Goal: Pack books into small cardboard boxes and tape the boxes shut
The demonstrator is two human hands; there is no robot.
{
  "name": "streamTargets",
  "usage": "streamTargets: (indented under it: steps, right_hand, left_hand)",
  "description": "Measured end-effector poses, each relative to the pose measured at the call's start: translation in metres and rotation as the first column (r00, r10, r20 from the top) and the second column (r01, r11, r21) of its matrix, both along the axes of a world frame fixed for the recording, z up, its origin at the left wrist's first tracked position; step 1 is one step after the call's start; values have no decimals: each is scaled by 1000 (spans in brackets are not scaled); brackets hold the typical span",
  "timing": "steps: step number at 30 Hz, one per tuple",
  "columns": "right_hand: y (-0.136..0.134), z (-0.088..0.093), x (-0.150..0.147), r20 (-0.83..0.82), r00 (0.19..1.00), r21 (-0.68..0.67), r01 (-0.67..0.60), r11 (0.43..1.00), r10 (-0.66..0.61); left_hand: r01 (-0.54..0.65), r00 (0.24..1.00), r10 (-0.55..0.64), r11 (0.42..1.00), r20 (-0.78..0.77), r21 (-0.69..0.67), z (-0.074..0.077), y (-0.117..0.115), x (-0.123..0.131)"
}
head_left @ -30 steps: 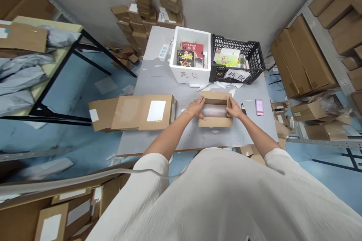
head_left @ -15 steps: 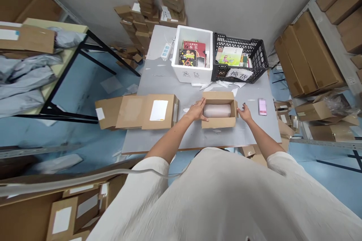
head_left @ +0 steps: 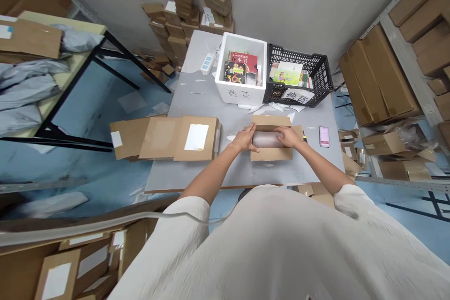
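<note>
Open carton is sitting right of centre on the grey worktop, set back from the near edge with a bare strip between. Left hand is gripping the carton's left end, thumb lying toward the near flap. Right hand is reaching in over the right end, fingers bent and touching the pale item inside; can't tell if it's grasping. Right flap is sticking outward, partly hiding a black-and-yellow tool. Beyond that, a phone is lying near the right edge, screen lit pink, text too small. Left side: narrow gap, then flat cartons are overlapping and extending past the left edge; white labels unreadable. Far side is tighter: paper scraps are filling the strip before the bins. White foam box is showing handwritten 退货; black crate, just right of it, is carrying a paper sign reading 换货. In the foam box, a black book is showing "365", and a red book is showing 人一生要读的 with 本书 below.
</note>
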State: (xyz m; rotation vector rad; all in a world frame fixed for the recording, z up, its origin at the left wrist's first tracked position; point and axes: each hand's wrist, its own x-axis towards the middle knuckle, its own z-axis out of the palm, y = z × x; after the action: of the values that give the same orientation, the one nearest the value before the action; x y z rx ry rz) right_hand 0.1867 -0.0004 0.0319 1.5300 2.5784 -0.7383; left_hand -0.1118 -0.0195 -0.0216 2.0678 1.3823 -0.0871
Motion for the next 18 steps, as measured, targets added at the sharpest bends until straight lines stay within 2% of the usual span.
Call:
streamTargets:
  steps: [3, 7, 13, 18]
  right_hand:
    - [7, -12, -30, 133, 982, -95, -122, 988, 134]
    - [17, -34, -56, 275, 938, -177, -166, 970, 211]
    - [22, -66, -75, 267, 888, -208, -326, 922, 374]
    - [18, -93, -76, 290, 843, -187, -414, 891, 453]
  left_hand:
    - [6, 1000, -6, 1000, 2, 8, 1, -2, 1]
    - [-13, 1000, 13, 1000, 13, -12, 2, -5, 3]
    - [-14, 999, 15, 1000, 46, -6, 0, -10, 3]
    - [-6, 998, 7, 1000, 61, -20, -2, -11, 1]
